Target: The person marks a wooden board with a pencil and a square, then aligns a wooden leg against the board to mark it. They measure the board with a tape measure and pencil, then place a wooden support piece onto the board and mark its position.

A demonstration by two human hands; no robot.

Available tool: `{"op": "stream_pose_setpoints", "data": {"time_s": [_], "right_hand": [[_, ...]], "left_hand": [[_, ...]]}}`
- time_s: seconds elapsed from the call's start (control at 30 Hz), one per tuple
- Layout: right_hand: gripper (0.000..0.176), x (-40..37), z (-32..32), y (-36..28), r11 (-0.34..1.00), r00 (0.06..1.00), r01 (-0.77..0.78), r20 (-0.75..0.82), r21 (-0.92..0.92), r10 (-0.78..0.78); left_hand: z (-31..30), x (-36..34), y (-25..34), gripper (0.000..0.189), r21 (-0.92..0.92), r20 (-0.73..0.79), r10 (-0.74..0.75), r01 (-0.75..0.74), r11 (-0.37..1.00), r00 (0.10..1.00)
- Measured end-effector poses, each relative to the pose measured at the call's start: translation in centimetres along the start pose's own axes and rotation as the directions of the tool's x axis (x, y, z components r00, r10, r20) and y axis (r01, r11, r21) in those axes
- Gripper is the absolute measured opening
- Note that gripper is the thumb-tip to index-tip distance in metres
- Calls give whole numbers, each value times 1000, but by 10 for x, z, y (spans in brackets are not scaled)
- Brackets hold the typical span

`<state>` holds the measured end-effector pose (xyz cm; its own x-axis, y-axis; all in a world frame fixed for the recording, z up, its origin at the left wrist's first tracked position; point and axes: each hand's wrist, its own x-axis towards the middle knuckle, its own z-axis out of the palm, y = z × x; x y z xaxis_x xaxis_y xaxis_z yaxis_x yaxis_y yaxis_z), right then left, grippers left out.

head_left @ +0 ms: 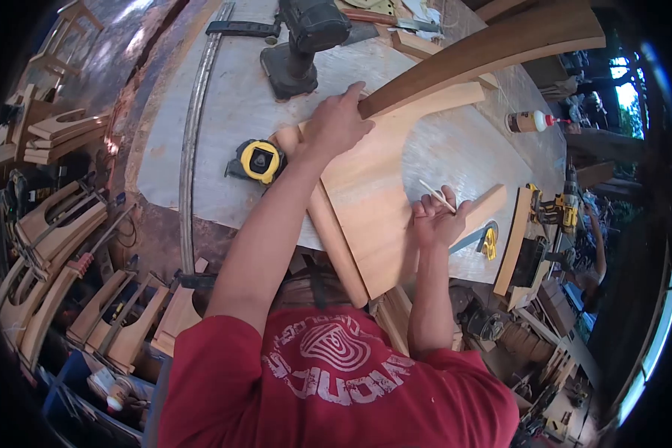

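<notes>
My left hand (340, 123) grips the near end of a long curved wooden piece (485, 56), thumb and fingers on either side of it. The piece rises away to the upper right over a pale wooden panel (369, 201) with a rounded cutout. A rounded wooden rail (337, 243) runs along the panel's left edge. My right hand (437, 216) is closed around a thin, pale pencil (436, 194) beside the cutout, by the panel's short arm. A blue-bladed tool with a yellow part (489, 243) lies right of this hand.
A yellow-black tape measure (261, 161) and a dark cordless drill (299, 52) stand left of the panel. A long bar clamp (194, 142) crosses the table's left side. A glue bottle (529, 121) lies at right, near a yellow drill (564, 205). Clamped wooden parts (119, 317) stand lower left.
</notes>
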<state>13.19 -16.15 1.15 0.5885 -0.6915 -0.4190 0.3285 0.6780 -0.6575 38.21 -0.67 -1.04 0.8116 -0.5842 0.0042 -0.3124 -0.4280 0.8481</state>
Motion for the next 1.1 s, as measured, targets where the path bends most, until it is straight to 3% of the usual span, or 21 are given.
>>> {"op": "stream_pose_setpoints", "data": {"time_s": [0.13, 0.3, 0.6, 0.7, 0.8, 0.9, 1.1], "right_hand": [[70, -2, -2, 17, 979, 989, 145, -15, -141, -149], [69, 2, -1, 22, 961, 968, 249, -12, -118, -252], [70, 3, -9, 25, 958, 959, 281, 60, -57, -278], [70, 4, -7, 25, 960, 962, 270, -22, -67, -272], [71, 3, -8, 25, 963, 963, 268, 22, -29, -267], [72, 7, -16, 26, 955, 955, 289, 88, -69, -283], [72, 7, -14, 27, 951, 954, 296, 71, -87, -290]], "left_hand": [[0, 4, -3, 68, -44, -10, 17, -17, 999, 1000], [3, 2, 0, 50, -42, -77, 54, -57, 997, 996], [-2, 1, 4, 49, -54, -54, 47, -50, 997, 997], [-3, 2, 3, 49, -18, -64, 71, -72, 997, 995], [0, 4, -4, 50, -26, -59, 91, -93, 995, 994], [1, 4, -5, 51, -7, -65, 95, -96, 995, 993], [-2, 2, 3, 52, -22, -55, 67, -68, 997, 996]]}}
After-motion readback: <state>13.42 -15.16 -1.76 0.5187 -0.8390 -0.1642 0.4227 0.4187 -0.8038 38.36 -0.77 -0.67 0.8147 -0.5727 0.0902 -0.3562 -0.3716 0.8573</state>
